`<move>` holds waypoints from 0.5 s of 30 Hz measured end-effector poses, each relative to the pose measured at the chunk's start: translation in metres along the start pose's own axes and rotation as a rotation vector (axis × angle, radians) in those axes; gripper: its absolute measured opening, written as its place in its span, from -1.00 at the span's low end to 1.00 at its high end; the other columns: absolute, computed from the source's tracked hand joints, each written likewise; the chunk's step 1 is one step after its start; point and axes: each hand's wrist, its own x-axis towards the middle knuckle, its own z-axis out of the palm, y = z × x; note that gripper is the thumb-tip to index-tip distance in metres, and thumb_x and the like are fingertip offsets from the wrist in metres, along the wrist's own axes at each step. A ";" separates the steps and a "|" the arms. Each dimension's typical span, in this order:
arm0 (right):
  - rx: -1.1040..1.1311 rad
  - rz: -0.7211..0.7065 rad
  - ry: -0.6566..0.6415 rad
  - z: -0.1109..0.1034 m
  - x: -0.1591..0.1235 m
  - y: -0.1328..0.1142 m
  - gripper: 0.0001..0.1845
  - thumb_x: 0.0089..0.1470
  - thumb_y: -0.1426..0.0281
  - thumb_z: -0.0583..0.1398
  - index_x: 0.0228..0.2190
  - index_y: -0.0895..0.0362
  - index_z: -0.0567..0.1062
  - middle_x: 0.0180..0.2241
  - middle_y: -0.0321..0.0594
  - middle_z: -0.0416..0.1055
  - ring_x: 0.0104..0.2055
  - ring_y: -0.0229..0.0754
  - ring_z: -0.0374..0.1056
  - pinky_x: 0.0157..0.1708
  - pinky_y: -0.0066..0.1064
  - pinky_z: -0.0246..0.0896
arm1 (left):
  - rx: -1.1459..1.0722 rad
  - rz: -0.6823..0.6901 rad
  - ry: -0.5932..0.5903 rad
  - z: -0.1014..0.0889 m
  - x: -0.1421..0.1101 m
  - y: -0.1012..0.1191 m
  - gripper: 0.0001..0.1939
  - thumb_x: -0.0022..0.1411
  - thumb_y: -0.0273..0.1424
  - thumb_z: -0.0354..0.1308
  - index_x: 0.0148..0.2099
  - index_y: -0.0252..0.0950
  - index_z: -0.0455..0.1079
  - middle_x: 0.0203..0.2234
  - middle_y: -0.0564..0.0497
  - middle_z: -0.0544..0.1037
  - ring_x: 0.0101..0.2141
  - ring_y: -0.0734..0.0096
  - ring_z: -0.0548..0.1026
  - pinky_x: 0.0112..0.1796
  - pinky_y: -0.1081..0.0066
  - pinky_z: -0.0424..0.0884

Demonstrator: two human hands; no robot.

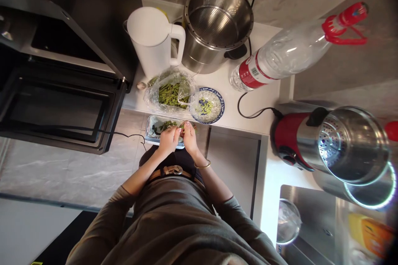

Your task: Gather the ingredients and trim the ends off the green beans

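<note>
My left hand [168,139] and my right hand [190,136] meet over a small lined bin [152,122], fingers pinched together. A green edamame pod [182,126] shows between the fingertips, mostly covered by them. Green pod shells [165,126] lie in the bin below. On the counter just beyond my hands, a clear plastic bag [151,96] lies open with many edamame pods [172,93] inside. Touching it on the right is a blue-rimmed bowl [222,105], holding white grains with shelled green beans [205,107] on top.
A white jug [149,33] and a steel pot [203,56] stand behind the bag. To the right are a large water bottle [289,54], a red-and-steel appliance [292,138] with its cord, and a sink [314,203]. An open oven door [59,107] juts out on the left.
</note>
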 end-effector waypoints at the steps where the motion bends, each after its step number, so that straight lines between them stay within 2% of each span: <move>1: -0.002 -0.017 0.019 0.000 -0.001 0.000 -0.47 0.15 -0.15 0.00 -0.53 0.02 0.16 -0.57 -0.36 0.06 -0.52 -0.25 0.01 -0.50 -0.39 0.02 | -0.040 -0.013 0.005 -0.001 0.001 0.003 -0.52 0.47 -0.23 -0.24 -0.38 -0.27 0.37 -0.50 -0.06 0.51 -0.42 0.35 0.50 -0.36 0.41 0.32; 4: -0.012 -0.070 0.057 0.001 -0.004 0.001 -0.48 0.19 -0.12 -0.03 -0.52 0.03 0.18 -0.54 -0.35 0.09 -0.50 -0.24 0.01 -0.47 -0.37 0.04 | -0.163 -0.064 0.007 -0.005 0.003 0.013 -0.49 0.45 -0.18 -0.24 -0.41 -0.26 0.36 -0.52 -0.05 0.52 -0.45 0.36 0.49 -0.37 0.41 0.33; 9: -0.007 -0.080 0.048 0.000 -0.006 0.003 -0.49 0.21 -0.11 -0.07 -0.48 0.02 0.22 -0.53 -0.34 0.10 -0.51 -0.23 0.01 -0.49 -0.36 0.05 | -0.365 -0.201 -0.007 -0.012 0.004 0.027 -0.47 0.40 -0.05 -0.18 -0.46 -0.26 0.34 -0.55 -0.02 0.52 -0.48 0.38 0.46 -0.39 0.42 0.32; 13: -0.042 -0.133 0.020 -0.001 -0.008 0.005 -0.51 0.24 -0.10 -0.09 -0.46 0.02 0.23 -0.53 -0.34 0.10 -0.50 -0.22 0.03 -0.47 -0.35 0.09 | -0.543 -0.358 0.013 -0.011 0.006 0.028 -0.38 0.31 0.11 -0.17 -0.54 -0.25 0.26 -0.64 0.02 0.44 -0.54 0.42 0.40 -0.44 0.42 0.30; 15: -0.070 -0.130 -0.036 0.000 -0.009 0.008 -0.49 0.25 -0.10 -0.12 -0.44 0.02 0.26 -0.53 -0.32 0.12 -0.50 -0.21 0.07 -0.47 -0.35 0.11 | -0.620 -0.423 0.010 -0.012 0.008 0.026 -0.34 0.27 0.16 -0.19 -0.58 -0.25 0.22 -0.69 0.05 0.37 -0.58 0.45 0.35 -0.47 0.42 0.29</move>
